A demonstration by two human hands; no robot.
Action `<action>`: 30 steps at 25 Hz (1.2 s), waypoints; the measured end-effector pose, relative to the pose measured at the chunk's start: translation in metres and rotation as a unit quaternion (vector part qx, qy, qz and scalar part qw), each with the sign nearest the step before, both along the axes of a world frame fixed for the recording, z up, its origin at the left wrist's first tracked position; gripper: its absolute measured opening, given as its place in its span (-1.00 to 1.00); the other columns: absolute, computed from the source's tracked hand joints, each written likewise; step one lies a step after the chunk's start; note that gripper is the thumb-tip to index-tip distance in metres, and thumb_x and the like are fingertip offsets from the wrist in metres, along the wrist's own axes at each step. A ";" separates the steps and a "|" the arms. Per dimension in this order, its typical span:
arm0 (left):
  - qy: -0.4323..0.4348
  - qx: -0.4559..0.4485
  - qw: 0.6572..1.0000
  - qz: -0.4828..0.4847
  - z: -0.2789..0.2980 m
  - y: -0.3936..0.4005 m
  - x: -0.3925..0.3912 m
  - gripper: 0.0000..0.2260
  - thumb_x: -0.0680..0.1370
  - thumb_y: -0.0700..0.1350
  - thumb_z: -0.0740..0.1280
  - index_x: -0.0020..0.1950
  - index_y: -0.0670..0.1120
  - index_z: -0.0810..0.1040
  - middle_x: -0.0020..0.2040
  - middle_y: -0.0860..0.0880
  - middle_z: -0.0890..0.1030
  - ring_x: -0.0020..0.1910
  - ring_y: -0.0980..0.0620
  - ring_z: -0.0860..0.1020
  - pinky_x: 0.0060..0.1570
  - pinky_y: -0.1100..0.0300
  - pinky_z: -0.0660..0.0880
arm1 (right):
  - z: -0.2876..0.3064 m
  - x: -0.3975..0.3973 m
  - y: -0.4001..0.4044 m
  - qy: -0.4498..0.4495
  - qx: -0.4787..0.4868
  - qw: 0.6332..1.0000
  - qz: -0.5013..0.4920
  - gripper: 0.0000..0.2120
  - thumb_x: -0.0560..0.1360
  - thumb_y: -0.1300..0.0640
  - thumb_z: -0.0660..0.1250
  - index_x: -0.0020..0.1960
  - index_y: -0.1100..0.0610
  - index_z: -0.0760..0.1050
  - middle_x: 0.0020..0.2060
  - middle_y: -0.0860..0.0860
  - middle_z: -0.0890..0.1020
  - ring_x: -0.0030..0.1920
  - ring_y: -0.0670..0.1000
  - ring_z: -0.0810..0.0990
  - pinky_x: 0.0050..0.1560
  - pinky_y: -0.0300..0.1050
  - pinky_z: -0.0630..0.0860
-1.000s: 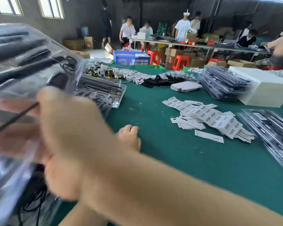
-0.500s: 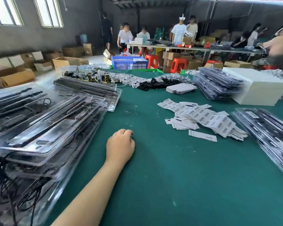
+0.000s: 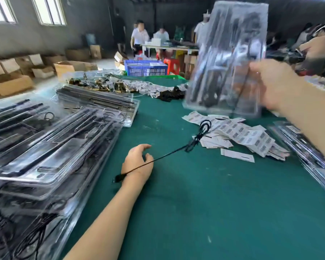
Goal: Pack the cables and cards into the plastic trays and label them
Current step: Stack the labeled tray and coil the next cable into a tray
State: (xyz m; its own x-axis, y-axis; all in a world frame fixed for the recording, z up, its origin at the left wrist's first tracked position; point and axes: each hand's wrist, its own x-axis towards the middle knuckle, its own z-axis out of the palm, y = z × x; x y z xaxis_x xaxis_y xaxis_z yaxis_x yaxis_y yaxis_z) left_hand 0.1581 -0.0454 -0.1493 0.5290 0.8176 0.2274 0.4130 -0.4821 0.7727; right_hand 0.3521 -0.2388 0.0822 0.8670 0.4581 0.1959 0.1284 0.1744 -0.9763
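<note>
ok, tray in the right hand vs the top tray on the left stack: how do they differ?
The held tray is up in the air, standing nearly upright, gripped at its edge by the right hand; the top tray of the left stack lies flat, untouched. The held tray is motion-blurred; the stacked one looks sharp. Both are clear plastic with dark cables inside.
</note>
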 end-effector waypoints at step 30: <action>-0.297 -0.380 0.868 -0.122 0.020 -0.012 0.002 -0.96 0.56 -0.30 0.30 -0.08 -0.25 0.46 -0.26 -0.16 0.46 -0.33 0.01 0.42 -0.40 0.22 0.46 | -0.204 -0.156 0.036 -0.517 -0.273 0.800 0.137 -0.58 0.38 -0.37 0.27 -0.06 -0.04 0.59 -0.03 -0.12 0.54 0.07 -0.05 0.46 0.16 -0.05 0.31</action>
State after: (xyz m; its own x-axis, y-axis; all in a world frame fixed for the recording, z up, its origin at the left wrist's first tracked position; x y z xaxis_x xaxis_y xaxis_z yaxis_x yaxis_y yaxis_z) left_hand 0.1602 -0.0570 -0.1294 0.6815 0.7308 -0.0373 -0.2087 0.2430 0.9473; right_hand 0.1965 -0.2028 -0.1214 0.2226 0.8649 0.4499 0.9464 -0.0810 -0.3127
